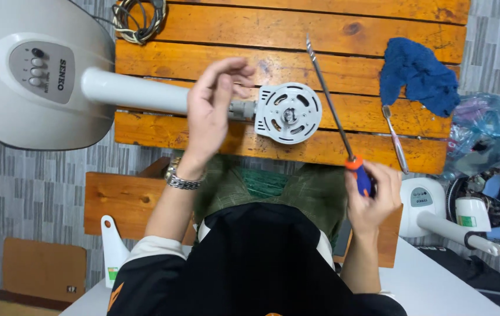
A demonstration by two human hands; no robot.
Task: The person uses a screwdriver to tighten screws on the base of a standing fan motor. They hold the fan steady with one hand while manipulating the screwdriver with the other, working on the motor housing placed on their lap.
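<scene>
My right hand (373, 196) grips the orange and blue handle of a long screwdriver (327, 96), whose thin shaft slants up and left across the wooden table (297, 35). My left hand (215, 102) hovers, slightly blurred, with fingers loosely curled over the neck of a white stand fan laid flat. It holds nothing that I can see. Just right of it lies the fan's round white motor housing (288, 112) with a metal shaft at its centre. The white pole (133, 90) runs left to the fan base (33, 70) with its button panel.
A blue cloth (416, 73) lies at the table's right end, with a toothbrush (395, 137) below it. A coiled cable (139, 20) sits at the top left. Other fan parts (454, 219) and a plastic bag (484, 129) crowd the floor at right. A wooden bench (121, 199) stands below the table.
</scene>
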